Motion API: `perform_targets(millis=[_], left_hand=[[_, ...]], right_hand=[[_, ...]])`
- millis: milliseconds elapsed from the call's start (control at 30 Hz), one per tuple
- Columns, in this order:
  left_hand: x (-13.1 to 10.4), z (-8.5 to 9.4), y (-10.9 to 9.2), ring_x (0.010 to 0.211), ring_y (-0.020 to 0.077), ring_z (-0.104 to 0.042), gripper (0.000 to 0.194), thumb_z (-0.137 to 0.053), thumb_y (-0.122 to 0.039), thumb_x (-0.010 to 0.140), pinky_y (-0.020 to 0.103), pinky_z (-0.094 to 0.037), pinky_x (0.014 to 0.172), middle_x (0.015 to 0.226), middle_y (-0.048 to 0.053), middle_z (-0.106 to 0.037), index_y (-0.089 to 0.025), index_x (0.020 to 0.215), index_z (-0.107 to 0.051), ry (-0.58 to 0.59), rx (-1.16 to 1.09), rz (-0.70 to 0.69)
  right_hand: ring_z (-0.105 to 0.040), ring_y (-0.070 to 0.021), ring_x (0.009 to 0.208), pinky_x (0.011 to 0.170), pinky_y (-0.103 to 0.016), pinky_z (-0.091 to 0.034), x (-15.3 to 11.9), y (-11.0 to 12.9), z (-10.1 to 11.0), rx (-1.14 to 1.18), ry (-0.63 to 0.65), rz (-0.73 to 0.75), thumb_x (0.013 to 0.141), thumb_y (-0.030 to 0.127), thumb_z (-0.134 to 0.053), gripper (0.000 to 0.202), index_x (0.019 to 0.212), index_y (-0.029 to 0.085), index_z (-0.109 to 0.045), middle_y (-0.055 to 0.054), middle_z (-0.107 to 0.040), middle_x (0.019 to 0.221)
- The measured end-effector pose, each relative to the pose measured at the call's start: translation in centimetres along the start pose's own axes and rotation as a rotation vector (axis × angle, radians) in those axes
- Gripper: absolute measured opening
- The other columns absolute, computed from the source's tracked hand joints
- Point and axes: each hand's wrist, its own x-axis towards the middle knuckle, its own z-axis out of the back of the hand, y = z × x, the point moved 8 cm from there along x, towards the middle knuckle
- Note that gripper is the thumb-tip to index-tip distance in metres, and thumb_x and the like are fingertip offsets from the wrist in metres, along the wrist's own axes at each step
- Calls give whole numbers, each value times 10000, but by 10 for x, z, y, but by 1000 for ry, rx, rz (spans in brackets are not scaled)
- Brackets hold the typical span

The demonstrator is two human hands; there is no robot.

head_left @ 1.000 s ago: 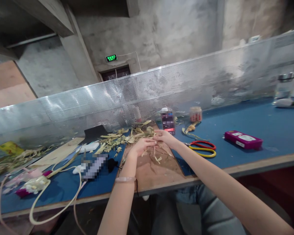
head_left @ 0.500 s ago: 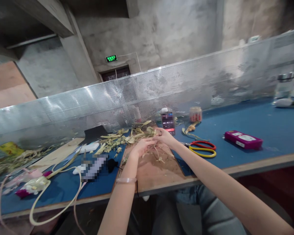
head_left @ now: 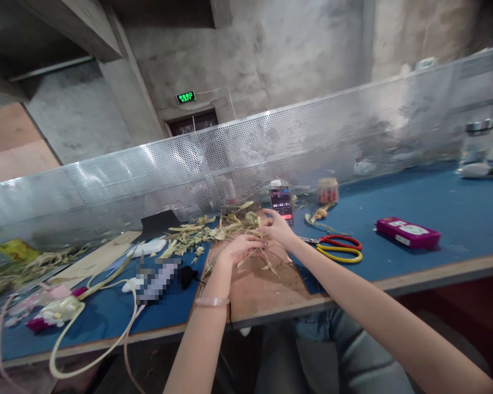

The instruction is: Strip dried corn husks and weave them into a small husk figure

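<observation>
- Exit sign [head_left: 185, 97]: lettered "EXIT" in green; hung beyond the brown board [head_left: 257, 301].
- Dried plant pieces [head_left: 193, 235]: pale, yellow-green, curled; lay across the board's left edge and far end, beyond the left hand.
- Left hand [head_left: 241, 249]: above board, fingers bent; grip could not be told.
- Right hand [head_left: 278, 227]: above board, fingers parted beside plant pieces; grip likewise uncertain.
- Phone [head_left: 281, 203]: read "00:42:2"; stood right of board's far end.
</observation>
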Motion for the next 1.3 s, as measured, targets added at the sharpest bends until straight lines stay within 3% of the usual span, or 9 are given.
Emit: perform_targets(millis=[100,200,300,367,467,933,1300], left_hand=[[2,3,1,753,184,-642,194,-709,-190,618,316,-493,749,864,121,-689,-109,793,-683,-30,-5,-8],[6,16,-2,739,180,-640,158,-698,-172,619,312,-497,742,818,107,-695,-104,762,-687,-150,-47,-84],[6,32,-6,735,167,-640,117,-685,-150,622,304,-498,754,792,90,-698,-109,731,-684,-306,-145,-169],[6,38,-6,731,163,-641,125,-684,-141,621,312,-498,768,793,85,-698,-111,742,-682,-345,-194,-177],[7,41,-5,728,166,-645,154,-689,-136,616,324,-498,777,797,80,-698,-110,768,-682,-352,-224,-172],[7,39,-9,688,145,-637,81,-675,-143,638,304,-492,779,732,67,-693,-101,707,-678,-310,-190,-191],[7,36,-8,692,143,-637,74,-671,-124,643,294,-496,779,737,71,-690,-100,713,-678,-288,-193,-171]], right_hand=[[-542,-102,589,596,-224,-444,2,-1,1,-15,-11,7,585,160,-684,703,1216,145,-373,59,-559,628],[-556,-118,651,619,-233,-441,3,-6,3,-134,2,-37,643,252,-667,576,1163,140,-445,9,-597,702],[-528,-120,611,572,-229,-410,3,-11,-2,-351,119,-63,733,410,-563,336,887,114,-595,-16,-589,658],[-485,-107,544,521,-220,-370,0,-12,-10,-451,253,-48,771,457,-481,370,722,113,-609,-3,-551,578],[-429,-92,510,495,-211,-315,-3,-4,-15,-542,320,34,749,449,-492,367,634,117,-600,17,-510,533],[-381,-88,528,512,-208,-275,-1,5,-4,-444,168,-23,624,303,-522,207,505,135,-511,41,-428,498],[-399,-95,523,508,-207,-271,1,9,-1,-627,119,105,628,254,-477,165,501,148,-476,37,-432,488]])
